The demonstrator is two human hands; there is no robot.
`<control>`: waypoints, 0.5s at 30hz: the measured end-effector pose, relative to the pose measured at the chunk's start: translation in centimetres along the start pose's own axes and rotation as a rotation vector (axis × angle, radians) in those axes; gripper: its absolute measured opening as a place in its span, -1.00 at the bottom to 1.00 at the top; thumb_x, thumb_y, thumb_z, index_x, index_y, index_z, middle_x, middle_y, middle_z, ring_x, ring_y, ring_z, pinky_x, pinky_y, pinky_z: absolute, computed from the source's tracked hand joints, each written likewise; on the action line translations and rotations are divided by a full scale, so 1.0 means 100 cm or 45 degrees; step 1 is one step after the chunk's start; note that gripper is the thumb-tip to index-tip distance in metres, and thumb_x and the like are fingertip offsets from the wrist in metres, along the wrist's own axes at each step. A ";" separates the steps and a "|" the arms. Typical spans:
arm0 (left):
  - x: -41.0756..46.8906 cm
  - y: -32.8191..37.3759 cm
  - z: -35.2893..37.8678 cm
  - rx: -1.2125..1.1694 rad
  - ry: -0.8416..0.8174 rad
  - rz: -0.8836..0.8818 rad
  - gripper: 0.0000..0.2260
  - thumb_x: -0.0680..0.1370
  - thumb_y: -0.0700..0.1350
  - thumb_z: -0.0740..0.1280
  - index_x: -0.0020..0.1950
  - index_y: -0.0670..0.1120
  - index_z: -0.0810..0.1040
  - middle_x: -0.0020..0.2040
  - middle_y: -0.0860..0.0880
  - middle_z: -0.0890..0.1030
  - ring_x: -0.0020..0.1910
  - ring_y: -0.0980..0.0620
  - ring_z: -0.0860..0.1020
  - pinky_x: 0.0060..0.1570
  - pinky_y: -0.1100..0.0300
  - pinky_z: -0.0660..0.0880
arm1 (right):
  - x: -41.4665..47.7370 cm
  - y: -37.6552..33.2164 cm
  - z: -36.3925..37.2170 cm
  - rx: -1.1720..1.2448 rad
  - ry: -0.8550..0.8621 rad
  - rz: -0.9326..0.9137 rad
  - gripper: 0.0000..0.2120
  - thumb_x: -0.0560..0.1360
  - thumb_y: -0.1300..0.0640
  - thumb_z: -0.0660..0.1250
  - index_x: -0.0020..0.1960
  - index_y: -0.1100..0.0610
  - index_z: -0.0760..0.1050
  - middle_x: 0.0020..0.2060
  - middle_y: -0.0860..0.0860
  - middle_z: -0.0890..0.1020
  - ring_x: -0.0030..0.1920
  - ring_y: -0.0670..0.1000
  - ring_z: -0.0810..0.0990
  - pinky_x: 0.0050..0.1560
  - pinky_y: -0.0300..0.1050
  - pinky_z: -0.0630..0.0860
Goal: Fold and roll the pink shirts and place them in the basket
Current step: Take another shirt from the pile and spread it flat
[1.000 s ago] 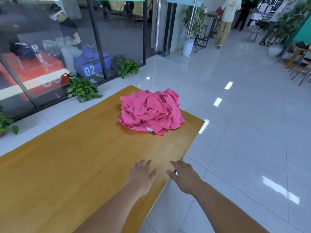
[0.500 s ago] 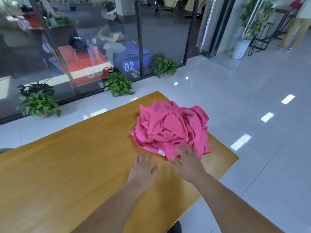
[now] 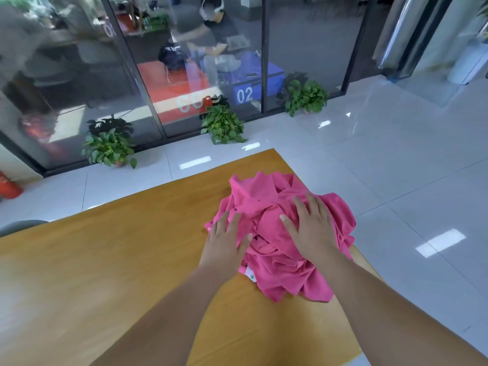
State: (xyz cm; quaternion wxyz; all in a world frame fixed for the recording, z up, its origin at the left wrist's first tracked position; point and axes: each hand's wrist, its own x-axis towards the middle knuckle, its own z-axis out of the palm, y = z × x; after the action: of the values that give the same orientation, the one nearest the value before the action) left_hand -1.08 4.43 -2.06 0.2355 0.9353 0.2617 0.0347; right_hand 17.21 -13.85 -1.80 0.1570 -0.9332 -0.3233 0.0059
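Observation:
A crumpled pile of pink shirts (image 3: 274,273) lies at the right end of the wooden table (image 3: 105,260), near its far corner. My left hand (image 3: 225,241) rests flat on the pile's left edge, fingers straight. On top of the pile lies my right hand (image 3: 310,224), its fingers spread over the cloth. A small white label shows at the pile's near edge. No basket is in view.
The table's right edge drops to a glossy white tiled floor (image 3: 409,180). Potted green plants (image 3: 221,125) stand along a glass wall beyond the table. A person sits behind the glass. A red fire extinguisher (image 3: 8,186) is at far left.
Both hands have moved forward from the table's near edge onto the pink pile. My view has come closer and swung left.

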 end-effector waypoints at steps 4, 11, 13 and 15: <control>0.033 0.012 0.000 0.007 -0.010 -0.017 -0.32 0.67 0.39 0.02 0.72 0.12 0.02 0.72 -0.01 0.08 0.70 -0.11 0.04 0.62 -0.25 0.18 | 0.023 0.003 0.011 0.057 -0.051 -0.015 -0.20 0.61 -0.53 -0.17 0.66 -0.08 0.14 0.67 0.14 0.16 0.67 0.23 0.07 0.66 0.28 0.06; 0.063 0.041 0.025 -0.188 -0.033 -0.114 -0.29 0.65 0.45 0.02 0.71 0.12 0.04 0.64 -0.01 0.25 0.63 -0.10 0.21 0.52 -0.17 0.37 | 0.023 0.010 0.041 0.165 -0.081 0.042 -0.22 0.63 -0.51 -0.16 0.66 -0.07 0.19 0.57 0.05 0.37 0.56 0.17 0.31 0.55 0.25 0.30; 0.067 0.045 0.035 -0.157 -0.005 -0.176 -0.28 0.63 0.47 -0.01 0.70 0.14 0.05 0.61 -0.03 0.28 0.62 -0.15 0.23 0.47 -0.24 0.41 | 0.022 0.012 0.044 0.169 -0.053 0.043 -0.28 0.65 -0.47 -0.12 0.64 -0.08 0.23 0.51 0.03 0.44 0.49 0.16 0.39 0.49 0.23 0.37; 0.070 0.048 0.039 -0.098 0.033 -0.211 -0.29 0.64 0.46 -0.02 0.69 0.11 0.09 0.59 -0.06 0.32 0.60 -0.18 0.24 0.46 -0.24 0.41 | 0.021 0.011 0.045 0.149 -0.044 0.048 -0.31 0.67 -0.44 -0.10 0.63 -0.09 0.25 0.46 0.03 0.48 0.43 0.14 0.43 0.44 0.22 0.42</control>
State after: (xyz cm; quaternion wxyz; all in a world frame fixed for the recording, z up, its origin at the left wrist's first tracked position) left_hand 7.99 2.68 -3.71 0.2700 0.9001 0.3399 0.0373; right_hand 19.08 -12.10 -6.24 0.2056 -0.9281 -0.3074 0.0439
